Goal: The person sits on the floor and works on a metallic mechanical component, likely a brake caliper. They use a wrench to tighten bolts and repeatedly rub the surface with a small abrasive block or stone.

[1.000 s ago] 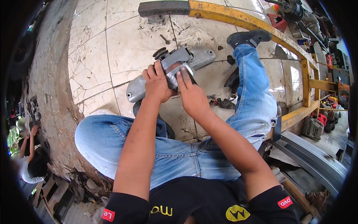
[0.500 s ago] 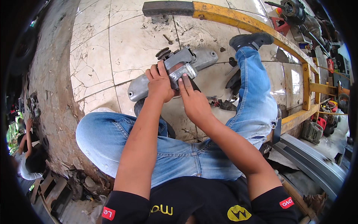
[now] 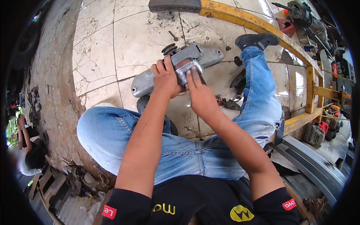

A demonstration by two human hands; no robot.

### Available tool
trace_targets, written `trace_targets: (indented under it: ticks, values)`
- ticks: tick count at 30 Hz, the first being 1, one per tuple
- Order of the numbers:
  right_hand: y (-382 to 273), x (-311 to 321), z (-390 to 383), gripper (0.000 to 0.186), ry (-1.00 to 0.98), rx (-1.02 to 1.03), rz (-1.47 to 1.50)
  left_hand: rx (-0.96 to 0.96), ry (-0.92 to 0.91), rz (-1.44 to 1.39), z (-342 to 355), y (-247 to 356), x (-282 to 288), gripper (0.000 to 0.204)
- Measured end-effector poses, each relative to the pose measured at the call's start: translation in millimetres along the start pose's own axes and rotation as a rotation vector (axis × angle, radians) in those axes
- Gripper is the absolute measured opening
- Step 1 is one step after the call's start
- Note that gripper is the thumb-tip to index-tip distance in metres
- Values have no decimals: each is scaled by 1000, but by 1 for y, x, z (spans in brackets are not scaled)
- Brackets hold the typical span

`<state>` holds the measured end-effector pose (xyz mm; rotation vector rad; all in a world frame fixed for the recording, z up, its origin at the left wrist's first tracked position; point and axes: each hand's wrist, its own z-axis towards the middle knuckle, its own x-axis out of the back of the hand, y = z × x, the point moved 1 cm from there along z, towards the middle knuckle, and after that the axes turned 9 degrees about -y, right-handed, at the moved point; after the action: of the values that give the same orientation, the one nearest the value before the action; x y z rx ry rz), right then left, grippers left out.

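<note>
A grey cast-metal part (image 3: 144, 84) lies slantwise on the tiled floor in front of me, long, with rounded ends and a hole at each end. On its middle sits a raised block (image 3: 186, 69) with a bright, shiny face. My left hand (image 3: 167, 79) is wrapped round the block's left side, its thumb side hidden. Two outstretched fingers of my right hand (image 3: 200, 93) lie on the shiny face; its other fingers are curled or out of sight. Dark ringed discs (image 3: 169, 49) stick up just beyond my left fingers. I cannot tell whether anything thin lies under the right fingertips.
A yellow metal frame (image 3: 240, 18) runs along the far and right sides. A loose bolt (image 3: 173, 36) lies on the tiles (image 3: 131, 41). Dark tools and parts (image 3: 238, 80) lie by my right leg. Silver rails (image 3: 315, 161) stand at lower right. Another person (image 3: 32, 153) is at far left.
The fingers of my right hand have slid away from me across the block's shiny face. My left hand keeps its hold. The whole view has shifted slightly.
</note>
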<state>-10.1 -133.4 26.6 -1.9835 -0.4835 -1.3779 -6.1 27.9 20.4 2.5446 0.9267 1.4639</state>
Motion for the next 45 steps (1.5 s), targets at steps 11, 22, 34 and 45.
trace_targets:
  ticks: [11, 22, 34, 45]
  values:
    - [1, -1, -8, 62, 10, 35, 76, -32, 11, -20, 2, -5, -3, 137]
    - [8, -3, -14, 64, 11, 75, 155, -44, 1, 5, 1, -7, -4, 140]
    - [16, 7, -11, 71, -34, 75, 217, -58, 40, -33, 1, -8, -5, 139]
    - [14, 21, 0, 79, -96, 64, 239, -48, 24, -35, 0, -6, -4, 140]
